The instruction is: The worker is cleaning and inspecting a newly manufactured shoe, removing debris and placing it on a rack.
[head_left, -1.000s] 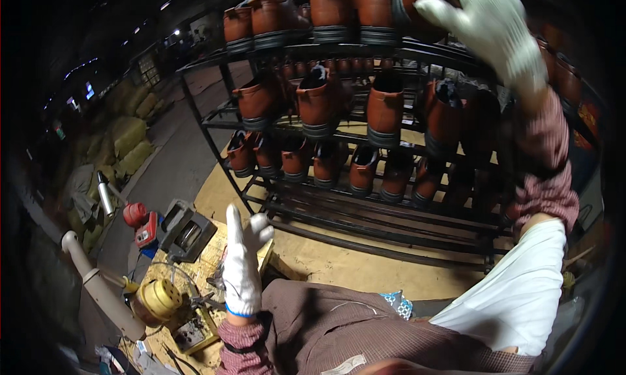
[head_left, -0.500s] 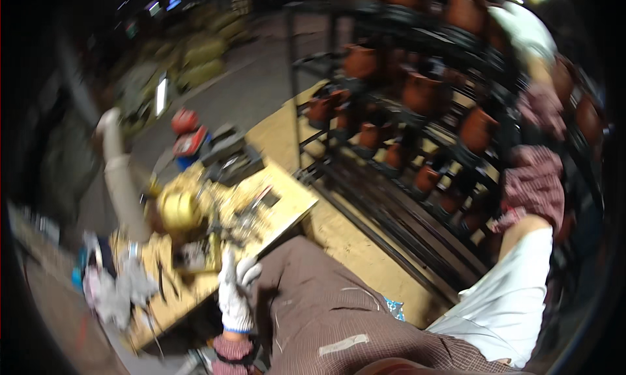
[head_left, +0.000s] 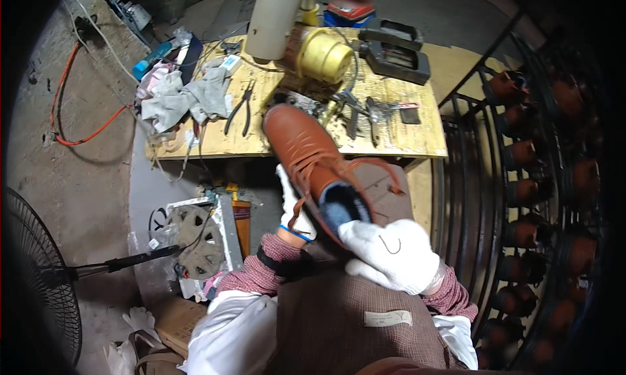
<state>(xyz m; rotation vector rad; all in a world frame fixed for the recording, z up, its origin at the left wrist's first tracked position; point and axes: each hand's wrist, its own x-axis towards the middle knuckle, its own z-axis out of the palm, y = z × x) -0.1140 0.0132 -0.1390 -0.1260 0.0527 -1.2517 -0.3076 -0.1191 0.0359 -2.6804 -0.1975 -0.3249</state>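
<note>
A reddish-brown leather lace-up shoe is held in front of me, its toe toward the bench and its dark-lined opening toward my body. Its laces hang loose, one trailing off to the right. My left hand, in a white knit glove, is closed against the shoe's left side, its fingers partly hidden behind it. My right hand, gloved in white too, grips the heel end at the collar, with fingertips at the opening. A dark curved thread or mark shows on the back of that glove.
Ahead is a wooden bench with pliers, grey cloths, a yellow cylindrical housing and black trays. At right stands a dark rack of brown shoes. A fan stands at left, near an orange cable.
My view has swung from the rack to the bench. My right hand has come down from the rack, my left hand has closed, and both now hold the shoe.
</note>
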